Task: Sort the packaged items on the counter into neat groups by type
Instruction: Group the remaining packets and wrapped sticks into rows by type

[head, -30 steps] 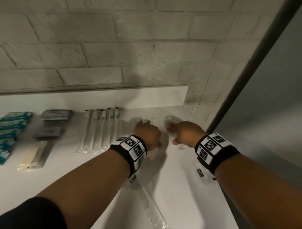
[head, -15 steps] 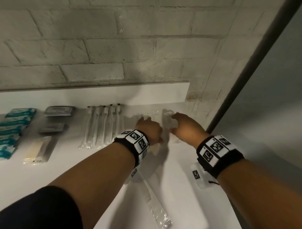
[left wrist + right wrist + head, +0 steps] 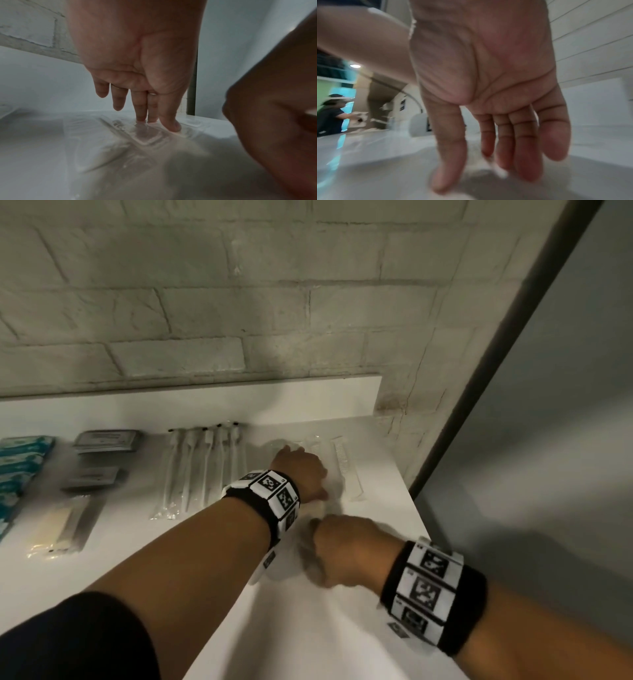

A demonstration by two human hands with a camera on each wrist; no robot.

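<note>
Clear packet [image 3: 147, 135] under straight left fingers [image 3: 139, 108]; right fingers [image 3: 527, 148] loose, holding nothing.

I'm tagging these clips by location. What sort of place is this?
Probably a hotel or guest-amenity prep area: a white counter against a painted brick wall, laid out with wrapped toothbrushes, a wrapped comb and teal sachets.

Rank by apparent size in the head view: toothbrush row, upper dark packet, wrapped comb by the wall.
1. toothbrush row: clearly largest.
2. and 3. upper dark packet and wrapped comb: too close to rank; the packet is wider, the comb longer but thin, and its clear wrapper's edges are hard to see.
</note>
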